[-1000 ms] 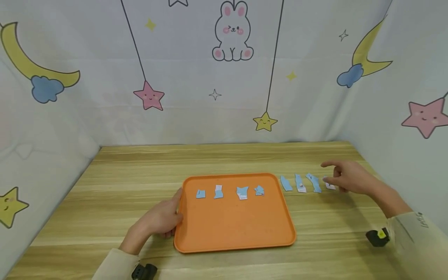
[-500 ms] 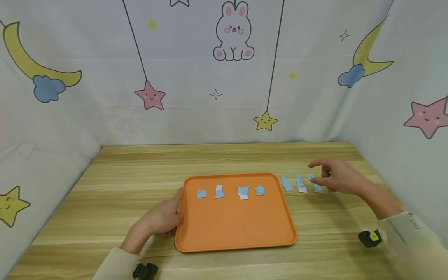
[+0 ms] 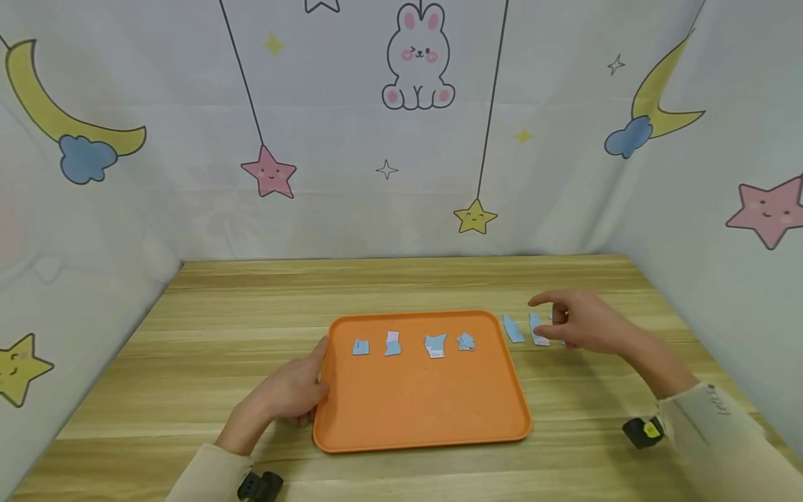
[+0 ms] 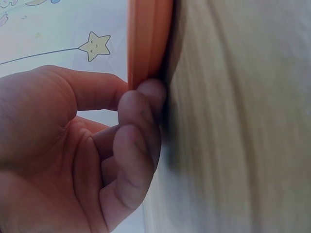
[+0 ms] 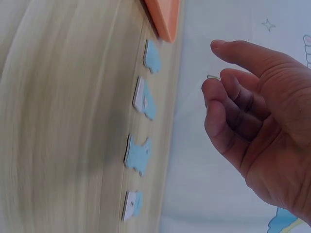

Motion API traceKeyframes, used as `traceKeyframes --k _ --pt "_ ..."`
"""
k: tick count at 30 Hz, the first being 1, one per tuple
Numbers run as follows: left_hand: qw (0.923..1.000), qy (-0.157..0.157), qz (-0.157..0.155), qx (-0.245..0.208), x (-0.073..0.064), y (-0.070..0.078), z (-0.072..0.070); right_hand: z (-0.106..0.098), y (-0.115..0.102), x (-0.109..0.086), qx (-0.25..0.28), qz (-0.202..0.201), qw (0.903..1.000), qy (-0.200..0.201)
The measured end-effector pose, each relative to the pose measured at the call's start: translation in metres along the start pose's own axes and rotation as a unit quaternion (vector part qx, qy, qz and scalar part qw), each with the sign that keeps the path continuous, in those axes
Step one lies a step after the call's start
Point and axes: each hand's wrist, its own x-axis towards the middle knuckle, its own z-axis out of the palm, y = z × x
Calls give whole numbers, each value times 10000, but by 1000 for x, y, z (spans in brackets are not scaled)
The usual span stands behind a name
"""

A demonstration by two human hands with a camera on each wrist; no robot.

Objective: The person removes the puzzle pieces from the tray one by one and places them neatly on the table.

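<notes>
My left hand (image 3: 285, 390) grips the left rim of an orange tray (image 3: 420, 411); in the left wrist view the thumb and curled fingers pinch the tray edge (image 4: 150, 34). Several small, flat blue-and-white puzzle pieces lie in a row on the tray, among them a piece (image 3: 435, 346) right of its middle. More such pieces form a row on the table to its right, the nearest a plain blue piece (image 3: 513, 329). Above that row hovers my right hand (image 3: 586, 322), fingers loosely bent and holding nothing. It partly covers the pieces at the right in the head view.
The wooden table (image 3: 251, 293) carries everything. A pale cloth (image 3: 339, 216) printed with stars, moons and a rabbit hangs behind it and at both sides. Dark wrist cameras sit at both cuffs, such as the right one (image 3: 643, 432).
My right hand has moved left along the row of pieces on the table, from the rightmost one toward the tray. The left hand, the tray and the pieces have stayed put.
</notes>
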Motion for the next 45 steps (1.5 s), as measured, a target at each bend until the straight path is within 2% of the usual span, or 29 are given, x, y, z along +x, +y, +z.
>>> traceKeyframes --k 5,12,25,45 --pt "10000 9 -14 36 0 0 0 13 -10 10 93 -167 9998 -107" --pt "10000 25 -12 46 1 0 1 38 -21 27 -147 -585 9981 -99" --pt "9998 14 83 168 0 -3 0 69 -26 52 94 -512 9963 -689" --pt "9996 7 157 242 -1 -3 -3 73 -35 63 -103 -451 9948 -904"
